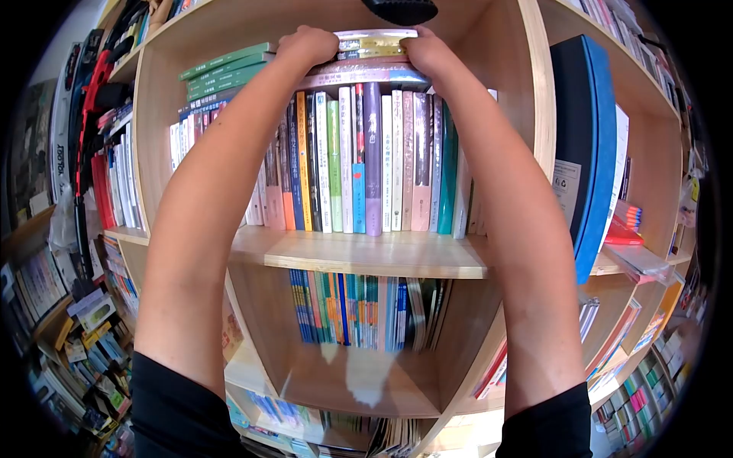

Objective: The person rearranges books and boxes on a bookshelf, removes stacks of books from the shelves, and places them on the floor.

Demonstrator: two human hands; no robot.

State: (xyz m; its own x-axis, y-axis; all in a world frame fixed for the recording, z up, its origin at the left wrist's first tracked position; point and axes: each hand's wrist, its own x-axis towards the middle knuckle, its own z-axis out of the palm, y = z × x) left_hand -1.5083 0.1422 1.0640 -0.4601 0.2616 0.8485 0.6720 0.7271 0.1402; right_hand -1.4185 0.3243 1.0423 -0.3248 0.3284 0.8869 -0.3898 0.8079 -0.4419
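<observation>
Both my arms reach up into a wooden shelf compartment. My left hand (307,46) is closed on the left end of a small stack of books (372,46) lying flat, spines toward me. At the right end of the same stack, my right hand (427,53) grips with its fingers bent around the edge. Beneath it lie pinkish books (365,75), flat on top of a row of upright books. A thick purple book (372,160) stands in the middle of that row. Several green books (229,72) are piled left of my left hand.
A wooden shelf board (366,252) carries the upright row. Thin books (351,309) stand in the compartment below. At the right, a large blue and black folder-like item (592,153) juts out past the upright panel (542,91). A dark rounded object (401,9) hangs at the top edge.
</observation>
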